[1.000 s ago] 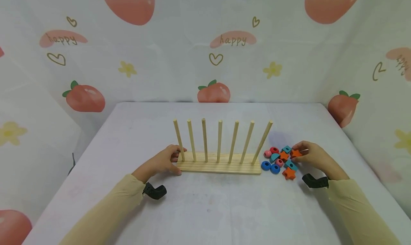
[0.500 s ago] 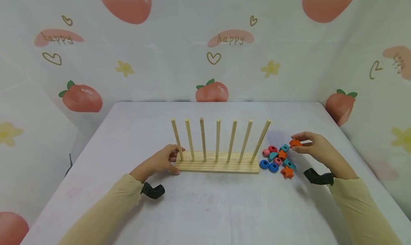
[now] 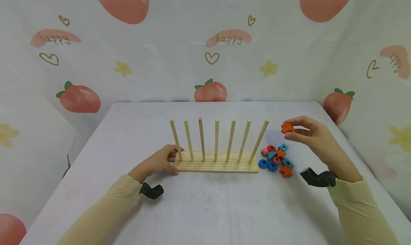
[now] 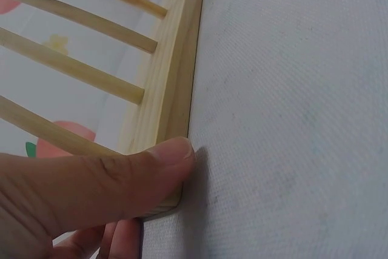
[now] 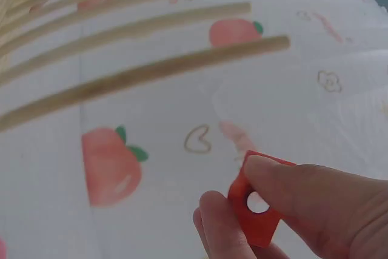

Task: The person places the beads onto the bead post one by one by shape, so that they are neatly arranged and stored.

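A wooden peg rack with a row of several upright rods stands mid-table. My left hand grips its left end; in the left wrist view the thumb presses the base's front edge. Raised above the table to the right of the rack, my right hand pinches an orange star bead between thumb and fingers. The right wrist view shows the round hole through this star bead. Below it, right of the rack, lies a cluster of loose beads, among them another orange star bead.
Two blue beads lie nearest the rack's right end, with a red bead, pink bead, teal half-round bead and teal block bead close by. A peach-print cloth hangs behind the table.
My right hand has lifted the orange star bead off the cluster, up and to the left toward the rack's rightmost rod. The left hand keeps its grip on the rack.
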`<state>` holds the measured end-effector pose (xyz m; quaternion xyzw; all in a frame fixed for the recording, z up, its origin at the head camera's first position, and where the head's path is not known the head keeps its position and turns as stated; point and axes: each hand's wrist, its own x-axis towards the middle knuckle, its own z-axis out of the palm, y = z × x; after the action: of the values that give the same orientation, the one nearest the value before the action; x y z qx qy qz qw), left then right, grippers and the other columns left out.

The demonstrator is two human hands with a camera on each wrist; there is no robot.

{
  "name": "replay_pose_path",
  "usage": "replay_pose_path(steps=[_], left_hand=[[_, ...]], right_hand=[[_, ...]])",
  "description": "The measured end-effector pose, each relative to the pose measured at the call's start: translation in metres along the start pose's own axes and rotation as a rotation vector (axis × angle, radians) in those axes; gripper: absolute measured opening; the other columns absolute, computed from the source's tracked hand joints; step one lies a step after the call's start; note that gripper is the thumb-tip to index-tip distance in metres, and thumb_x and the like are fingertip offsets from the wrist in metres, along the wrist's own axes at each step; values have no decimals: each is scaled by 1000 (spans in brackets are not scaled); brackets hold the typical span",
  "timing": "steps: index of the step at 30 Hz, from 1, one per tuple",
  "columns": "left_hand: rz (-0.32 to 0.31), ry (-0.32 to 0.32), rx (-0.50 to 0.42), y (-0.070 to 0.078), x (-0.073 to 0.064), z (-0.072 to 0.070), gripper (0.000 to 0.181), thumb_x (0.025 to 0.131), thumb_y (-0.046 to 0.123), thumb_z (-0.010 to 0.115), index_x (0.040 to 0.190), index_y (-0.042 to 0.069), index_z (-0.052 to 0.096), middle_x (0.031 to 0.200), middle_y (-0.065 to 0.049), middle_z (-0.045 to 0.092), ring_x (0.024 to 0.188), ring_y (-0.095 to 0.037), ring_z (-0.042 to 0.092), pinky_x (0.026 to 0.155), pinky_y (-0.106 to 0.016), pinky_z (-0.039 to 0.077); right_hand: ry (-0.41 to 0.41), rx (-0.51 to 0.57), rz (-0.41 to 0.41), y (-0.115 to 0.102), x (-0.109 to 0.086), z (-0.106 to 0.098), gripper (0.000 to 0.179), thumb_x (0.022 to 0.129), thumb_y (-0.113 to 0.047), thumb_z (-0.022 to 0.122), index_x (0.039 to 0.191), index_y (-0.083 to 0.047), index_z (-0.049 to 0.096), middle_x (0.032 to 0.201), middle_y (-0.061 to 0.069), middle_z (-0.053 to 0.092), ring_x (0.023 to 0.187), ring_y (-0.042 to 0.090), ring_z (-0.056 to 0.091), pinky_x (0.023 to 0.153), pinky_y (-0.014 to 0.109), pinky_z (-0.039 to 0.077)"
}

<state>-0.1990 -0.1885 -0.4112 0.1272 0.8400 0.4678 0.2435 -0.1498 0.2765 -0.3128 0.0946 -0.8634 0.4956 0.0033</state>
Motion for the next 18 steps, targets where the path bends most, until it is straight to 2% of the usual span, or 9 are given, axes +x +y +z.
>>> replay_pose_path(steps=[6,11,16,18], left_hand=[[-3,8,21,0,1,0,81,65,-10,83,137,1,47,128,-20,40,125,-38,46,104,-45,44],[1,4,20,-2,2,0,82,64,-10,83,137,1,46,129,-21,39,125,-38,47,103,-44,45],[11,1,14,-4,3,0,82,64,-10,83,137,0,46,129,-21,39,124,-38,47,102,-44,46],[13,-1,11,-4,3,0,82,64,-10,83,137,0,46,130,-21,39,124,-38,47,102,-44,46]], right_hand=[[-11,337,-82,-19,0,5,32,93,-2,61,124,0,53,114,5,61,96,13,70,77,26,58],[4,407,-77,-31,1,7,31,92,-2,63,122,-6,57,117,4,59,101,10,66,83,18,54],[-37,513,-154,-38,5,11,30,91,7,59,119,-5,60,115,3,61,101,13,65,87,19,53],[-45,519,-160,-40,6,13,30,91,7,59,118,-4,60,115,4,61,100,14,64,87,19,53]])
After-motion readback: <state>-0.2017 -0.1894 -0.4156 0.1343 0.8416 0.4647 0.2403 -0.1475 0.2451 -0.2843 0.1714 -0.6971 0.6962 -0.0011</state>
